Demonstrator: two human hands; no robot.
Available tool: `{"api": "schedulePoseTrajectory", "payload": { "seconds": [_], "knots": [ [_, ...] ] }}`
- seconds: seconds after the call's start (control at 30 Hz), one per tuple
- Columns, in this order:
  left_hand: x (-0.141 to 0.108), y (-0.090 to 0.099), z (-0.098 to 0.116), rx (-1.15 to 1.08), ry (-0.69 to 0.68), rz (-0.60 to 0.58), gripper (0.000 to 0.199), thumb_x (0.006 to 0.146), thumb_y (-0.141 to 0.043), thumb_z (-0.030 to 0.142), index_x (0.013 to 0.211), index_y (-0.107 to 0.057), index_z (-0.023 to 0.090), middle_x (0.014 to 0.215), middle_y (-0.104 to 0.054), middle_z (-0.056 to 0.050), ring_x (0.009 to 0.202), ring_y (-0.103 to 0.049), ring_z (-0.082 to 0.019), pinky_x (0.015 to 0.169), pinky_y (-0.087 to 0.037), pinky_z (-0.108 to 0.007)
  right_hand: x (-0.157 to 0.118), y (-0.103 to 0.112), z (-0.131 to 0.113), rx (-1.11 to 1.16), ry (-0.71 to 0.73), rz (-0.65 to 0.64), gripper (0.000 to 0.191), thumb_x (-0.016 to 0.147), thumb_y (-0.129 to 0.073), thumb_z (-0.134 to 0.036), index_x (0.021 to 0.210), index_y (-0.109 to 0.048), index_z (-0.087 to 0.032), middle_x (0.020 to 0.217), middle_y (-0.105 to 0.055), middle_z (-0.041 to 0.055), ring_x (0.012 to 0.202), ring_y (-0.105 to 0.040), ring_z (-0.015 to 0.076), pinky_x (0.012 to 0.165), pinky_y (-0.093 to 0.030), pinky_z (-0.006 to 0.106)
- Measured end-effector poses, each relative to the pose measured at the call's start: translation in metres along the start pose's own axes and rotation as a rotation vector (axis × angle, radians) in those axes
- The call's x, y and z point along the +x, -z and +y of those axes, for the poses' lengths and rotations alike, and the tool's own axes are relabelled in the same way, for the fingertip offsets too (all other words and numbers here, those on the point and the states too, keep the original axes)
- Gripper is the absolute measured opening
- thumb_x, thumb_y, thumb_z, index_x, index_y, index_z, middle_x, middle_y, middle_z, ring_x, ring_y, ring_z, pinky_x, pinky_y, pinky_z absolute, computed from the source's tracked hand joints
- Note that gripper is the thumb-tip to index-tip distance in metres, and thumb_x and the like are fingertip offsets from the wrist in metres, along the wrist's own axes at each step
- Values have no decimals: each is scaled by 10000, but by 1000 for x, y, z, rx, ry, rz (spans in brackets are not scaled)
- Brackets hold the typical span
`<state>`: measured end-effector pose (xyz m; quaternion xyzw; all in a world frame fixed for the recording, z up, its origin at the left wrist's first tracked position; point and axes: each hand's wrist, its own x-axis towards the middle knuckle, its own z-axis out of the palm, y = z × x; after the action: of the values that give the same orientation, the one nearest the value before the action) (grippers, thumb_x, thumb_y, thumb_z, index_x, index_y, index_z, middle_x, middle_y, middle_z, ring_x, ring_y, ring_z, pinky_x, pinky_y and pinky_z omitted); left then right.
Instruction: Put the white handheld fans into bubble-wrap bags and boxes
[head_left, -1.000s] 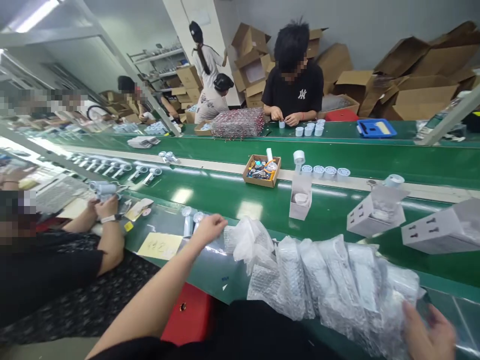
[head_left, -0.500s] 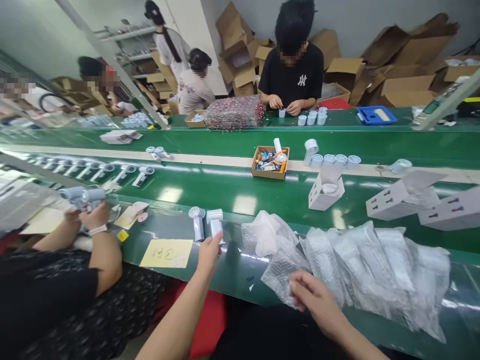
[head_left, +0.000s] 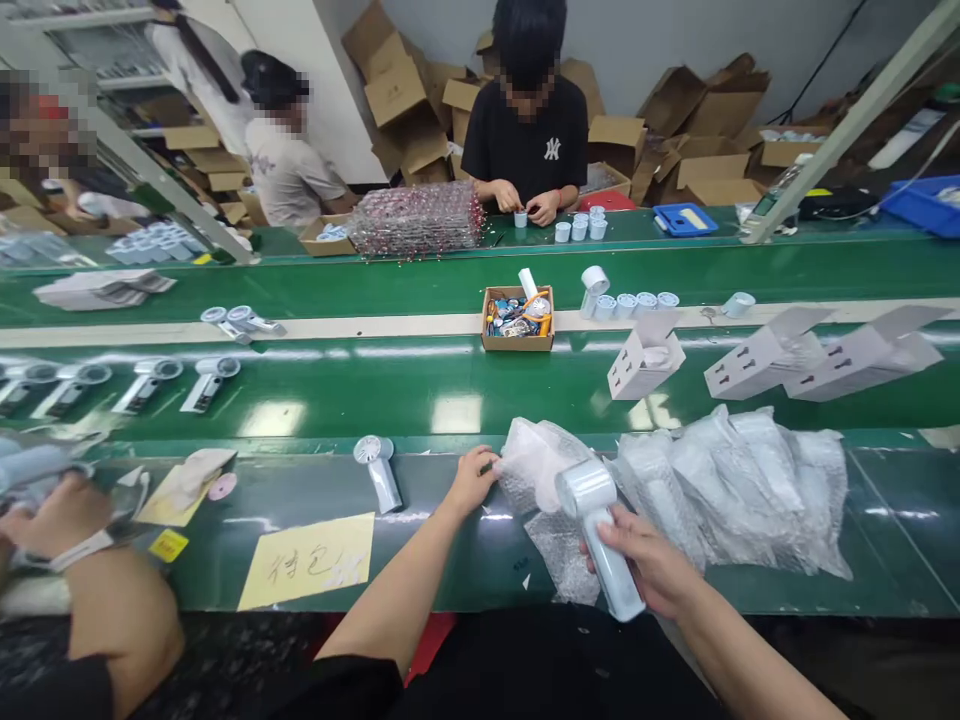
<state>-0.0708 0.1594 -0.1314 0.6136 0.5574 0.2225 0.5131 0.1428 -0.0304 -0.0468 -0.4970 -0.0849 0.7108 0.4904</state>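
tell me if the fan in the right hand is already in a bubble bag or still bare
Bare. The right hand grips the handheld fan by its handle, no wrap on it. The left hand pinches the bubble bag beside it.

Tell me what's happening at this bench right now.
The person's right hand grips a pale blue handheld fan by its handle, above the green bench. The left hand pinches the edge of a clear bubble-wrap bag beside a heap of bubble-wrapped packs. A second pale blue fan lies near a yellow paper note. Opposite, a co-worker in a black T-shirt handles small pale cups.
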Motion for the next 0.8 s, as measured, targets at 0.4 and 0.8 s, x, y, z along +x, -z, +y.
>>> {"api": "schedulePoseTrajectory", "payload": {
  "seconds": [0.4,0.8],
  "knots": [
    [-62,-21,85,-299,-54,-465,264,649,-694,333,830,-613,159,721,-640,-6,650,-575,-134,620,-453,-244,-15,-48,12,-65,86,-355,948,593,-855,-325,1384,-336,-257,927,-634,10,706,-620,149,630,-457,268],
    [-111,-34,130,583,-974,-484,268,931,-407,243,968,-665,178,807,-665,-71,745,-607,-181,703,-482,-285,-27,-12,-12,-60,187,97,434,626,-771,-299,942,-479,-242,901,-599,-30,713,-616,158,606,-479,283]
  ]
}}
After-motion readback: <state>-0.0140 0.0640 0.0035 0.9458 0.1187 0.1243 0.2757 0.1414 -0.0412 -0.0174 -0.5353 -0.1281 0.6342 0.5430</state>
